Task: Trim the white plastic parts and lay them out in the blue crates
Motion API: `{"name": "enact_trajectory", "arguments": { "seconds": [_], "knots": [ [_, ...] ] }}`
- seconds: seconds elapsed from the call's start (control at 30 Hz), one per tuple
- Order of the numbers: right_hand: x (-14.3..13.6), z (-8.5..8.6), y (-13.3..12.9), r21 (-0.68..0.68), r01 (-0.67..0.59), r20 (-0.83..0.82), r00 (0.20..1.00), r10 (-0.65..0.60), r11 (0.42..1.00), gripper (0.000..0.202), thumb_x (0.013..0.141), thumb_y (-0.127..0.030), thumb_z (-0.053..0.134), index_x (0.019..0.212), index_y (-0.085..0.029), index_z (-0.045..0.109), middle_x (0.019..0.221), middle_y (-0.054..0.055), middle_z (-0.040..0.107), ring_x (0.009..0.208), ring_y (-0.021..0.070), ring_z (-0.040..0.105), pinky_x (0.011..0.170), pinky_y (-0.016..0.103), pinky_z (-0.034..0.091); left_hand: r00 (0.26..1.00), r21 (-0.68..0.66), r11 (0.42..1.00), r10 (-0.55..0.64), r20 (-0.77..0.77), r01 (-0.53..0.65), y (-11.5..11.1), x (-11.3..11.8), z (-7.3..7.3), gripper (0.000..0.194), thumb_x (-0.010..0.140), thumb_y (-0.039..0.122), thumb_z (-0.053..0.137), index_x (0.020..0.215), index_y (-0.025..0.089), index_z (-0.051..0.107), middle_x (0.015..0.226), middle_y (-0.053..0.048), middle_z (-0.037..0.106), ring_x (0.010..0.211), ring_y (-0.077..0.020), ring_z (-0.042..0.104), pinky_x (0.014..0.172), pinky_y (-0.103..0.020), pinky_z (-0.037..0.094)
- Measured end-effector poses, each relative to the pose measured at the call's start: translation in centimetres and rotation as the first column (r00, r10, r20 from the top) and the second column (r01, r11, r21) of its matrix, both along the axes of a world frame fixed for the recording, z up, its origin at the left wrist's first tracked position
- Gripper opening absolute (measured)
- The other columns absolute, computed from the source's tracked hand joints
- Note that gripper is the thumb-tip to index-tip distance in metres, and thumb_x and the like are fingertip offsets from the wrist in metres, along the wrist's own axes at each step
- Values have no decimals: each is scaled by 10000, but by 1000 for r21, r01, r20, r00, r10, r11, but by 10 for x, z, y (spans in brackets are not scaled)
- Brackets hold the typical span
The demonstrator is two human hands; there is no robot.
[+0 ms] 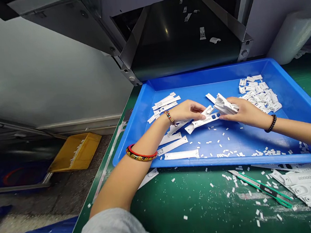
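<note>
Several white strips (224,104) are sitting bundled in our right hand (244,113) in the head view, over the middle of the blue tray (209,74), while our left hand (189,110) is pinching another strip (207,120) just beside them. We seem to be gathering strips into one bundle; the next move probably calls for lining this one up while keeping the held ones together.

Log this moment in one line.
left fingers: at strip | right fingers: holding white parts | tray: strips on left, clips on right | cutter: on table
</note>
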State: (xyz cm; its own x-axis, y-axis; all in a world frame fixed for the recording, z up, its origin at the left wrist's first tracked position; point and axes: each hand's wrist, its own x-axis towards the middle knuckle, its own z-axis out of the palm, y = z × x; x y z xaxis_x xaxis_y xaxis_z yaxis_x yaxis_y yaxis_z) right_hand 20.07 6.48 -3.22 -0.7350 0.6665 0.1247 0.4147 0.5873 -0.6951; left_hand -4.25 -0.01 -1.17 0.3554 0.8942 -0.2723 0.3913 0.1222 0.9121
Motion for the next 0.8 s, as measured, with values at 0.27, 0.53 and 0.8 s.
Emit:
{"name": "enact_trajectory", "arguments": {
  "seconds": [0.27, 0.53, 0.8],
  "knots": [
    [-1, 6, -4, -318, 137, 35, 991, -133, 938, 574, 555, -697, 764, 614, -233, 430, 589, -34, 444, 569, 136, 406, 532, 280, 312, 992, 179, 982, 79, -103, -59, 0, 4, 2, 401, 757, 359, 722, 1098, 149, 697, 1137, -101, 705, 961, -182, 637, 806, -293, 517],
    [-4, 5, -5, -268, 177, -16, 982, -188, 947, 535, 547, -665, 738, 615, -241, 417, 585, -48, 401, 561, 122, 350, 537, 288, 298, 983, 33, 996, -73, -168, 80, -3, 9, 5, 165, 742, 219, 550, 828, 145, 671, 690, 10, 617, 614, -102, 534, 619, -237, 451],
    [-1, 9, -2, -172, 109, -152, 979, -136, 979, 408, 630, -548, 720, 652, -226, 470, 625, -31, 472, 599, 141, 412, 584, 308, 364, 984, 200, 977, -39, -174, 74, -6, 18, 6, 256, 616, 203, 564, 846, 158, 668, 806, -6, 673, 738, -142, 583, 678, -248, 462]
  ]
}}
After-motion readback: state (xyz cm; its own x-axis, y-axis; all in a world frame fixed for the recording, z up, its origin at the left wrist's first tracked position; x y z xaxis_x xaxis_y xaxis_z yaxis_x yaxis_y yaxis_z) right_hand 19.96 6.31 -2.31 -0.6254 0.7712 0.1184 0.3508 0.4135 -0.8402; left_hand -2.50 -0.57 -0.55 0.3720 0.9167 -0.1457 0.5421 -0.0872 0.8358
